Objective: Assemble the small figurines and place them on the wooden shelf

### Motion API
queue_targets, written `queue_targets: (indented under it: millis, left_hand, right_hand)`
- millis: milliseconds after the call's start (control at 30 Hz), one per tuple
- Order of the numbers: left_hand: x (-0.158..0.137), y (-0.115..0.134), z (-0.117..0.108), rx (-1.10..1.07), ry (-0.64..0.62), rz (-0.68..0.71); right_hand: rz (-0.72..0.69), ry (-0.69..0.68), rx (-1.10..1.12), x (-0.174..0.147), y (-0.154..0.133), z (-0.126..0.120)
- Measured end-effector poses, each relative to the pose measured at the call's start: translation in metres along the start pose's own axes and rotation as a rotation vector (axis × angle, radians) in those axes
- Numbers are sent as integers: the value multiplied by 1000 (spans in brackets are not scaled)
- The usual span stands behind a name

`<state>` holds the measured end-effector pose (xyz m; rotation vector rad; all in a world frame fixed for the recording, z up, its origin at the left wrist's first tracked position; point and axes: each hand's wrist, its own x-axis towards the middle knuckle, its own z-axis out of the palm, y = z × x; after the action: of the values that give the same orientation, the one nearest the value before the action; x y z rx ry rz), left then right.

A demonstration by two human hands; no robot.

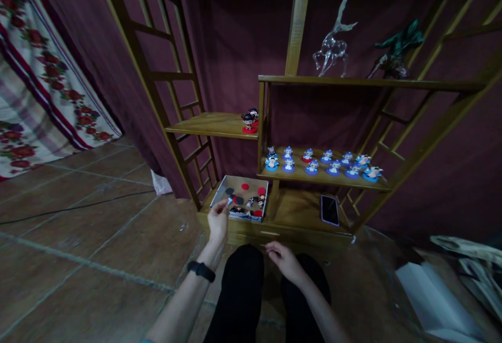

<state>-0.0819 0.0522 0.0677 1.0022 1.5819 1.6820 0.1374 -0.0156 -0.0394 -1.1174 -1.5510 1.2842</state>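
Note:
My left hand (218, 221) is at the front left edge of a shallow open box (239, 182), its fingers pinched together. A small pale thing shows by the fingertips; whether they hold it I cannot tell. Inside the box lie small figurines (253, 202), loose red discs (245, 186) and dark discs (238, 200). Over my knees, in front of the cabinet, my right hand (283, 260) has loosely bent fingers, a little apart, with nothing visible in them. Two black-haired figurines on red bases (249, 123) stand on the left shelf.
Two rows of small figurines (312, 167) fill the middle of the right shelf (321, 176). A phone (329, 210) lies on the bottom shelf. On top stand a clear deer (331, 50) and a dark green statue (400, 50). A cable (78, 208) crosses the floor.

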Motion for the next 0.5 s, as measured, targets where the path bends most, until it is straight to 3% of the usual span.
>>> queue_targets:
  millis: [67,167,500]
  left_hand:
    - [-14,-35,-2,-32,0,-148]
    - [-22,-57,-1,-60,-34,-270]
    - [16,-57,19,-62,-174,-336]
  right_hand:
    - [-8,-9,-43,-1,-2,0]
    - [-11,-21,-92,0,-5,0]
    - [30,3,-144,25,1,-3]
